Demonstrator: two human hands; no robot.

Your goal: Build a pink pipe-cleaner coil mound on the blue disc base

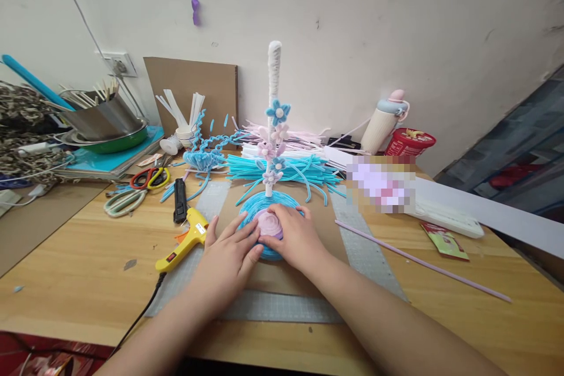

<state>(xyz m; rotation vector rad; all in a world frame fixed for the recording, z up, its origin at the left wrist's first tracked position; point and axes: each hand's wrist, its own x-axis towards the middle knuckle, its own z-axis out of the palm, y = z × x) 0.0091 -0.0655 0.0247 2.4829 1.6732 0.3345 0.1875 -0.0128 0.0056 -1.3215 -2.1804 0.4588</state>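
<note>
A flat round coil of blue pipe cleaners (252, 204) lies on a brown cardboard sheet. On top of it sits a smaller pink pipe-cleaner spiral (269, 224) with a purple edge. My right hand (299, 238) curves around the pink spiral, thumb at its near edge and fingers at its far right. Stretched out from the left, my left hand (231, 251) rests its fingertips on the blue coil and against the spiral's left side. Behind the spiral stands an upright white wrapped post (274, 67), carrying blue flowers (278, 112) and pink flowers (266, 150).
A yellow glue gun (187, 241), black utility knife (180, 201) and scissors (126, 202) lie left. Blue pipe cleaners (291, 169) are heaped behind the post. A single pink pipe cleaner (423, 261) lies right, near a white power strip (449, 216). A grey cutting mat (282, 308) lies underneath.
</note>
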